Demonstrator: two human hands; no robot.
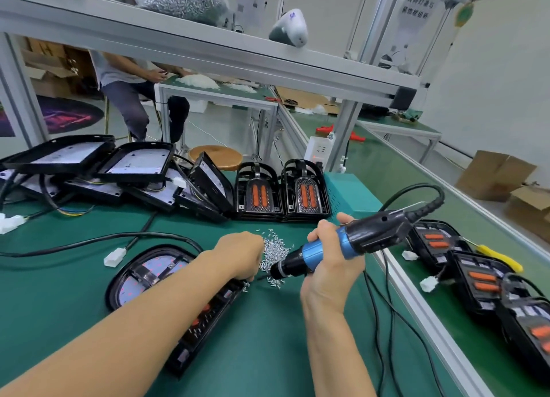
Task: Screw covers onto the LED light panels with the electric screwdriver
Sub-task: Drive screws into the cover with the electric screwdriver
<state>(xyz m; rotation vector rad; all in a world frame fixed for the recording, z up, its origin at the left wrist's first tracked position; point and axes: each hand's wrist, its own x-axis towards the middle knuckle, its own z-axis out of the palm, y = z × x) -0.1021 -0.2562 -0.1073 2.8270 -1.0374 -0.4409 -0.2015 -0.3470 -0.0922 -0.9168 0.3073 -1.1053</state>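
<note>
Right hand (330, 259) clenched round electric screwdriver (342, 246), bit toward screw pile (275, 252) mid-surface. Left hand (241, 255) curled at pile; pinch unclear. LED panel (154, 274) under left forearm. Screws tiny, slippery: pinch by shank. Driver rigid, cord-tethered: hold by barrel.

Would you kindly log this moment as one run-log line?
left hand: at screw pile, grip unclear | right hand: holds screwdriver, tip near pile | panel: under left forearm

A white hanging sign (418, 8) at upper right carries two rows of dark Chinese characters. They look too blurred to read reliably.
</note>
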